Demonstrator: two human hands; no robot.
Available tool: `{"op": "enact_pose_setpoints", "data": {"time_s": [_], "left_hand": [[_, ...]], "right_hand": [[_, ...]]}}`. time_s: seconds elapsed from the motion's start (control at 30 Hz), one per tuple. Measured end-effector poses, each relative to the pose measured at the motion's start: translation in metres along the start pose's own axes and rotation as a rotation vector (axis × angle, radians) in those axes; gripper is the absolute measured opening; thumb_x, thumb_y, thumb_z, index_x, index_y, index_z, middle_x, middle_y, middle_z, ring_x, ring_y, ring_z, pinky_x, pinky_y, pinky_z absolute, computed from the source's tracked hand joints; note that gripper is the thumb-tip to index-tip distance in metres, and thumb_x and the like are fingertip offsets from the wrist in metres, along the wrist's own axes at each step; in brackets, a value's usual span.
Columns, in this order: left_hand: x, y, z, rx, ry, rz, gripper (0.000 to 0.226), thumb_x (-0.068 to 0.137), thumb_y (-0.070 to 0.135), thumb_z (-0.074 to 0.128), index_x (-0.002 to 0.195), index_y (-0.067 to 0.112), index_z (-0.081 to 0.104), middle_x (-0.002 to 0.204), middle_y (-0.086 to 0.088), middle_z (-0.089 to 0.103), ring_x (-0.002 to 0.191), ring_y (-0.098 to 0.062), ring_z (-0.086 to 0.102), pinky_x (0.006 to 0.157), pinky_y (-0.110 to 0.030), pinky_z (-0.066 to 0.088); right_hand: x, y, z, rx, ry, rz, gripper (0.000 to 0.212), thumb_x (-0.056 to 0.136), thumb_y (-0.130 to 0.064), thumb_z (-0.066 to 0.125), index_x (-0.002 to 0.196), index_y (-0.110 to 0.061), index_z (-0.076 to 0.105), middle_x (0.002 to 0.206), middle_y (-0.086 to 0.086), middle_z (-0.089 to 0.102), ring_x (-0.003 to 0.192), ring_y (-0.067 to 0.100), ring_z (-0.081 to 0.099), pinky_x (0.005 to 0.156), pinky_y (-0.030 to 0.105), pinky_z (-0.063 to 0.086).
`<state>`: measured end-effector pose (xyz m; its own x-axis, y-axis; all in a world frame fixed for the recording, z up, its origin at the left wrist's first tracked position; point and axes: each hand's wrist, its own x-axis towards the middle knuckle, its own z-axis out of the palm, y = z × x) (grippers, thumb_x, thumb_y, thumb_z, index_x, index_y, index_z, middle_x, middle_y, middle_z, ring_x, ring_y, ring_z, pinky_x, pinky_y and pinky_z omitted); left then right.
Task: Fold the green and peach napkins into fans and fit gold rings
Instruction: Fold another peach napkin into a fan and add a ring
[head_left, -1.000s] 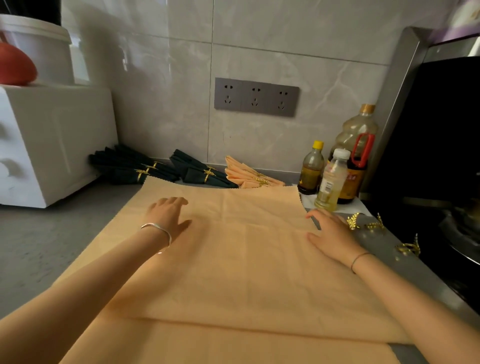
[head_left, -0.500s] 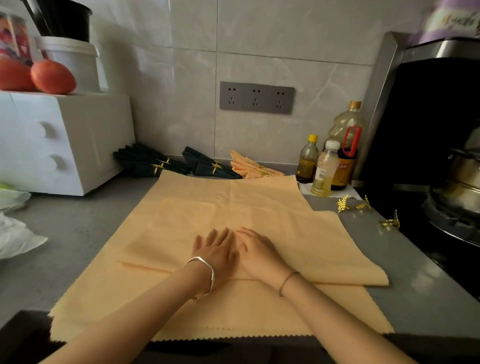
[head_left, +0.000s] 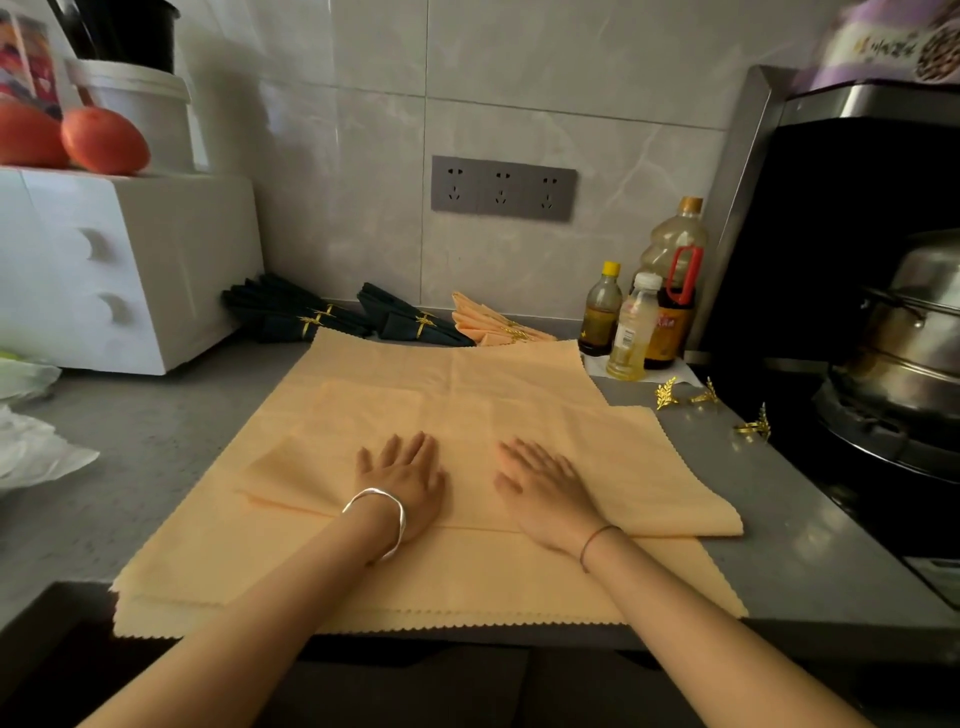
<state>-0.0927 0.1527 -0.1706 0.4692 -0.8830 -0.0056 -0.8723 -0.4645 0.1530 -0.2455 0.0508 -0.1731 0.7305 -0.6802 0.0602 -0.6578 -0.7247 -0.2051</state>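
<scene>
Peach napkin (head_left: 467, 415) is pressed beneath fingers (head_left: 415, 448) that are held straight and slightly spread; nothing is pinched or gripped. The left hand (head_left: 402, 480), with a silver bangle (head_left: 382, 506) at the wrist, and the right hand (head_left: 545, 488) are laid palm-down side by side, just apart, on a folded band of the cloth close to its near crease. The napkin is spread across the middle of the grey tabletop (head_left: 156, 441), with its zigzag edge at the near rim. More than one layer of edge is seen there, so further sheets may lie beneath, though their number cannot be told.

Only one fold is judged to have been laid in this piece, and it is being flattened. The rest of the pleating, the gathering and the ring are not yet done.

Against the far wall, finished work is seen: dark green fans (head_left: 291, 317) in two bunches, each bound in gold, and just right of them a peach fan (head_left: 493, 327) with its ring. Further right, beside the stove (head_left: 883, 415), three loose gold rings (head_left: 666, 393) are seen on the tabletop, well apart from the hands. From this it is judged that the green part is done and the peach part is at an early stage.
</scene>
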Motion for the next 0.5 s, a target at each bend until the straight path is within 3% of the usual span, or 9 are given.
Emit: {"op": "enact_pose_setpoints", "data": {"time_s": [0.27,0.5], "left_hand": [[0.004,-0.045,-0.010,0.016,0.014,-0.159,0.060,0.099,0.051,0.016,0.152,0.023,0.007,0.160,0.008,0.002,0.147,-0.023,0.001,0.116,-0.049,0.003],[0.005,-0.089,-0.019,0.050,0.043,-0.247,0.063,0.098,0.054,0.018,0.151,0.019,0.013,0.159,0.004,0.009,0.146,-0.022,0.008,0.116,-0.045,0.010]], "right_hand": [[-0.033,0.087,-0.027,-0.041,-0.016,0.170,0.056,0.100,-0.049,0.016,0.151,-0.029,0.006,0.159,-0.008,0.000,0.145,0.011,0.000,0.117,0.032,0.002],[-0.044,0.115,-0.039,-0.041,-0.035,0.216,0.057,0.101,-0.045,0.016,0.152,-0.023,0.006,0.159,-0.005,0.001,0.145,0.011,0.002,0.118,0.032,0.005]]}}
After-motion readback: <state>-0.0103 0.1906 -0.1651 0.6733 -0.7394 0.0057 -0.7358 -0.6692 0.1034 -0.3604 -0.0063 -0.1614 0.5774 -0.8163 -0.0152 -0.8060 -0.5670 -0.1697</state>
